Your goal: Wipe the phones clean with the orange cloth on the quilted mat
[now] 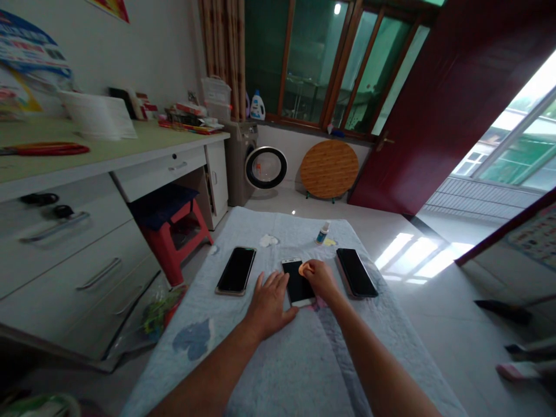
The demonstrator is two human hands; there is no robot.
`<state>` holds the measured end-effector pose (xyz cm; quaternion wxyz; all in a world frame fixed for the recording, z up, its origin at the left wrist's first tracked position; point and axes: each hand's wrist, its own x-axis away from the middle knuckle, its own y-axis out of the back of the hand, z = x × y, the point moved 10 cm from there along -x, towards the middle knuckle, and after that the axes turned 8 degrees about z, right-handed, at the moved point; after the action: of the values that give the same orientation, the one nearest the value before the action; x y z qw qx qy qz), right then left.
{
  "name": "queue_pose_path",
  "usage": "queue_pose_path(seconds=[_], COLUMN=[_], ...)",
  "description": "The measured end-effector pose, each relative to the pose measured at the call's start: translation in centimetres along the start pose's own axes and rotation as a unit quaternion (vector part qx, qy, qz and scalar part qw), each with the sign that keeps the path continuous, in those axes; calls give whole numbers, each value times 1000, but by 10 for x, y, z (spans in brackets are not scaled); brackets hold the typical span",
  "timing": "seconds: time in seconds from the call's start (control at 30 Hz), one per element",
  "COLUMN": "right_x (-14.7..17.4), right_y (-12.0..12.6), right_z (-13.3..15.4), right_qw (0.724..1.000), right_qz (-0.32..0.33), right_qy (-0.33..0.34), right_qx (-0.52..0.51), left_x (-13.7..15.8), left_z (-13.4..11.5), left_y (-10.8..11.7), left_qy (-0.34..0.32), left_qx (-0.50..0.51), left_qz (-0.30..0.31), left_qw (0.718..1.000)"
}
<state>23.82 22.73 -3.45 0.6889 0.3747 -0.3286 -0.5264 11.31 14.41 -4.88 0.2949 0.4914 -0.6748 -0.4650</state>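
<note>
A white-framed smartphone [297, 281] with a dark screen lies face up on the cloth-covered table [295, 370], between my hands. My left hand [270, 304] rests along its left edge, fingers stretched and thumb apart near the bottom corner. Over the upper right of the screen, my right hand [320, 279] pinches a small orange piece [304, 269], mostly hidden by the fingers; its material is unclear. Another dark phone [237, 270] lies to the left, and a black phone [356, 272] to the right. Beyond them stands a small spray bottle [322, 233] with a blue label.
A desk with drawers [95, 249] runs along the left, a red stool [178, 231] tucked beside it. Farther back are a washing machine with its round door [266, 167] open and a round wooden tabletop [330, 168] against the wall. A dark red door [408, 116] stands right.
</note>
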Motion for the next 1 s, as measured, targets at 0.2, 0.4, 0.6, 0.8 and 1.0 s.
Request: queue_pose_path(seconds=[0.2,0.4,0.6,0.8,1.0], right_x=[64,88,35,-19,-45], right_y=[-4,-6,-5,-5,-10], right_z=[-3,6,2,3,15], right_qw=[999,999,999,992,985], right_qz=[29,8,-13,1,57], right_qy=[-7,4,-32,-49,6], right_qx=[-17,-39,2,114,161], left_x=[1,-2,-3,-2,-1], left_z=[0,2,1,0,-1], left_y=[2,-1,-2,-1,-1], left_qy=[6,6,2,-1,8], left_qx=[-2,-5,-2,-2,-5], left_qz=[9,31,38,42,62], left_qw=[1000,999,999,999,998])
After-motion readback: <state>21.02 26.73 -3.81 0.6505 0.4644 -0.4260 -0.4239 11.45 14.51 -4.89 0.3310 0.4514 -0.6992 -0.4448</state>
